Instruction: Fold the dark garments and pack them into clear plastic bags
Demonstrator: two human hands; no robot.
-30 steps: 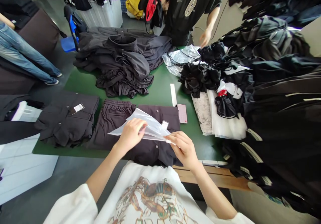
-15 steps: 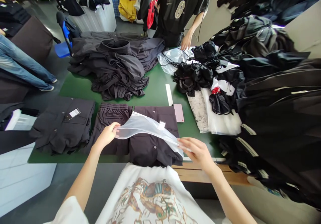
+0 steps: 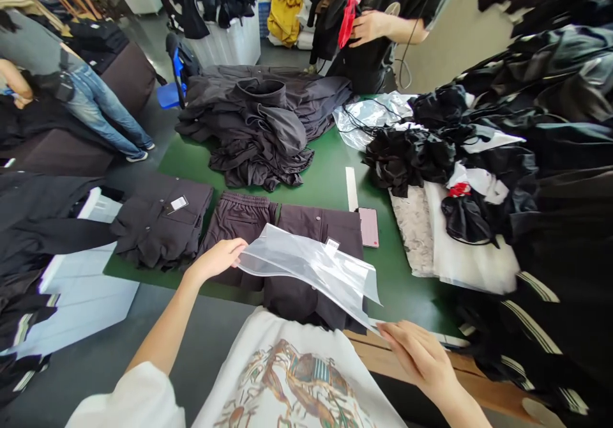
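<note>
A clear plastic bag (image 3: 306,255) is stretched between my two hands, with its mouth edges spread apart. My left hand (image 3: 221,259) pinches its left end. At the lower right corner, the fingers of my right hand (image 3: 419,354) are closed on the bag's edge. Beneath the bag lies a folded dark jacket (image 3: 335,220) with snap buttons and a white tag, partly covered by the plastic. Dark shorts (image 3: 244,211) with an elastic waistband lie just left of it. Farther left is another folded dark garment (image 3: 160,223) with a white tag.
Dark garments (image 3: 258,121) are heaped at the back of the green table (image 3: 320,175). A pink phone-like object (image 3: 368,227) lies beside the jacket. Black pouches (image 3: 407,153) and plastic bags (image 3: 474,268) crowd the right side. A co-worker's hand (image 3: 371,27) holds something red across the table.
My right hand has moved down and to the right, and the bag is spread wider. My view has shifted left. The co-worker's hand has risen from the table to the red item.
</note>
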